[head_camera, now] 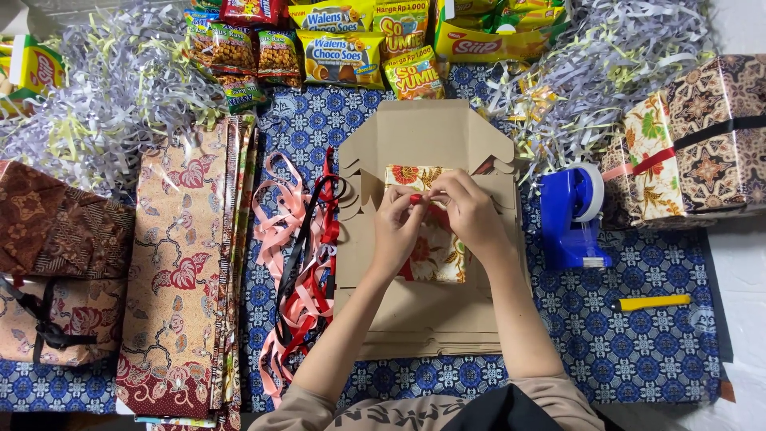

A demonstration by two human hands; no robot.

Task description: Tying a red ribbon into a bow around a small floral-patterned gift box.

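The left hand (396,226) and right hand (469,214) met fingertip to fingertip, both pinching a red ribbon (417,199) at the far end of a floral-wrapped box (435,251). The box lay directly beneath them, long axis running near to far, on stacked flat cardboard (423,319).

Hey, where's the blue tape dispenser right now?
In the head view the blue tape dispenser stands on the patterned cloth, just right of the flat cardboard, with the yellow cutter below it.
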